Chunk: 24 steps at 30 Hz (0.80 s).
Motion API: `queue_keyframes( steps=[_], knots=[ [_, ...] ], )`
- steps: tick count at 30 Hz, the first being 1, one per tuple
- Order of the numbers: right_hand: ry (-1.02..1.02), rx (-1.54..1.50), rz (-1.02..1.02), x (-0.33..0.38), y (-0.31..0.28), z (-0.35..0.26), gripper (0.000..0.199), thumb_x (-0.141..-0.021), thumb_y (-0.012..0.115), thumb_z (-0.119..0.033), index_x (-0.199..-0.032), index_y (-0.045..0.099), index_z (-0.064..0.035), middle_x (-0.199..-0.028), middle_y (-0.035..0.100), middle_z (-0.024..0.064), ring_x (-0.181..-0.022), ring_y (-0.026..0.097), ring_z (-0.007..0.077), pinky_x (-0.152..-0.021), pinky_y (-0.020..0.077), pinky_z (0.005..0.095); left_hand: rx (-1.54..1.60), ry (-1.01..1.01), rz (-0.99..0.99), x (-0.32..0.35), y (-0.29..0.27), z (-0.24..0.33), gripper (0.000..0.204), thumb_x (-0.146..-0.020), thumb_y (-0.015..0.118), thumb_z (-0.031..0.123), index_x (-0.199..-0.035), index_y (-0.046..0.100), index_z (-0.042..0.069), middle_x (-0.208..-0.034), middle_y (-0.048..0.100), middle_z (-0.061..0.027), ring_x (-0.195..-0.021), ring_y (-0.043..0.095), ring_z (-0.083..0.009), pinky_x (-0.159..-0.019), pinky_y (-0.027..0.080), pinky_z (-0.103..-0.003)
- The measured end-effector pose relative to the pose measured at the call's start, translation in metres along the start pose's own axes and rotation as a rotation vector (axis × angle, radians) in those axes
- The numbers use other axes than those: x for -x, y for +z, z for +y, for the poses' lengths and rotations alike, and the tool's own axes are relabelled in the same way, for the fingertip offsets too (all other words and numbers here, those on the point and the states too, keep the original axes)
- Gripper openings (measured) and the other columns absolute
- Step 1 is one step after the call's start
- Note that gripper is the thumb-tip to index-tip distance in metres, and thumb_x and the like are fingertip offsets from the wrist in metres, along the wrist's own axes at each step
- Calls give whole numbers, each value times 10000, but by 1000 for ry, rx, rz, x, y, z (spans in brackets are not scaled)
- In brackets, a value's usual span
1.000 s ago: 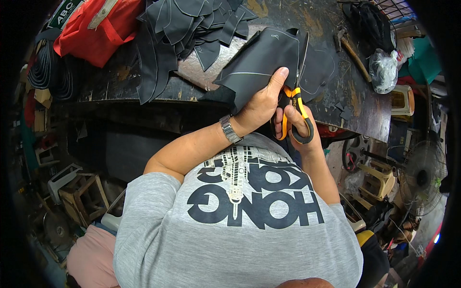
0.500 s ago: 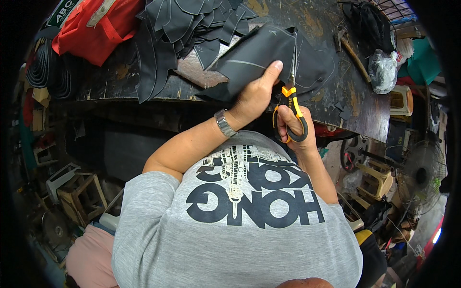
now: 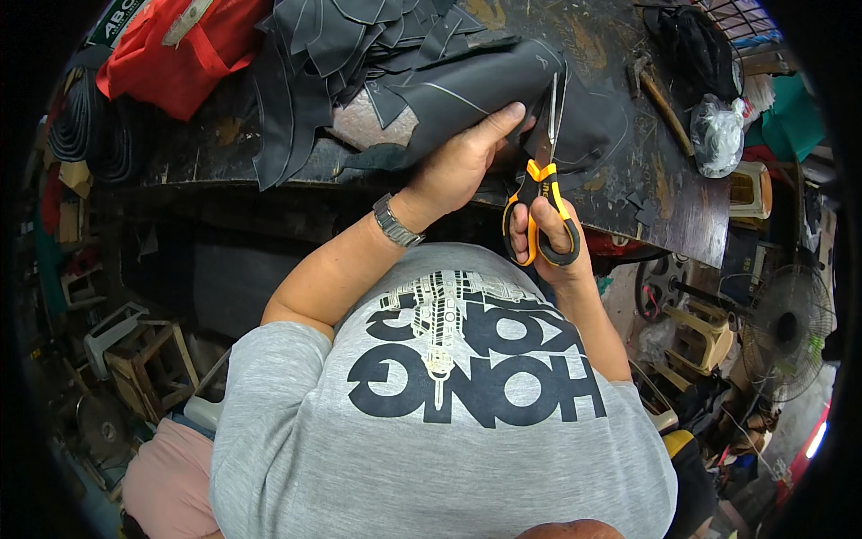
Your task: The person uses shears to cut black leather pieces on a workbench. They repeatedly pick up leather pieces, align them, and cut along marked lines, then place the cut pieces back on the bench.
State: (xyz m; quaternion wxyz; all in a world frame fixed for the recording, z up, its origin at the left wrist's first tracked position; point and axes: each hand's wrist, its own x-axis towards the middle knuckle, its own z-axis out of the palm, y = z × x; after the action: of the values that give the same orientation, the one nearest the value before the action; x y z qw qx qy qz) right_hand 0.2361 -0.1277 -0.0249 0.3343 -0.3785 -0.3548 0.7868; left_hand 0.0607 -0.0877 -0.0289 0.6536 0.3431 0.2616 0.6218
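My left hand (image 3: 462, 162) grips a dark grey, leather-like sheet (image 3: 480, 85) marked with pale drawn lines, its thumb on top and its fingers hidden underneath. The sheet is lifted and curled at the near edge of the table. In my right hand (image 3: 570, 256) are scissors (image 3: 541, 169) with yellow and black handles, thumb and fingers through the loops. Their blades point away from me along the sheet's right side, by a darker flap of the material (image 3: 597, 126). How far the blades enter the material I cannot tell.
Cut grey pieces (image 3: 346, 36) lie heaped at the back of the worn black table (image 3: 660, 202). A red bag (image 3: 180, 63) and rolled dark material (image 3: 85, 130) are on the left. To the right are a hammer (image 3: 666, 112), a clear plastic bag (image 3: 716, 139) and small scraps (image 3: 642, 211).
My left hand has shifted slightly left, turning the sheet with it. The scissors' handles have spread wider apart, while my right hand stays in nearly the same place.
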Motion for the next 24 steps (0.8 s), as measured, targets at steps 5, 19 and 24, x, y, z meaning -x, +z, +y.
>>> queue_keyframes(
  steps=[5,19,24],
  knots=[
    [29,66,-75,2,-3,-5,453,-865,664,-458,-787,602,-16,-613,557,66,-479,538,129,-446,452,235,229,-12,22,0,-5,8,283,-1021,453,153,-1224,589,10,-1220,630,-82,-1146,574,-166,-1064,417,-403],
    [-18,-18,29,-4,3,-3,473,-830,721,-478,-747,578,-34,-597,533,47,-461,511,118,-424,438,230,217,-20,45,14,6,1,286,-1024,450,162,-1217,588,2,-1198,640,-91,-1114,595,-172,-1054,425,-397],
    [-93,118,101,0,0,-2,410,-841,744,-377,-684,559,-47,-537,511,36,-391,476,104,-360,369,209,175,-142,78,19,4,1,287,-1020,463,166,-1213,591,-4,-1202,639,-87,-1101,603,-173,-1041,429,-361]
  ],
)
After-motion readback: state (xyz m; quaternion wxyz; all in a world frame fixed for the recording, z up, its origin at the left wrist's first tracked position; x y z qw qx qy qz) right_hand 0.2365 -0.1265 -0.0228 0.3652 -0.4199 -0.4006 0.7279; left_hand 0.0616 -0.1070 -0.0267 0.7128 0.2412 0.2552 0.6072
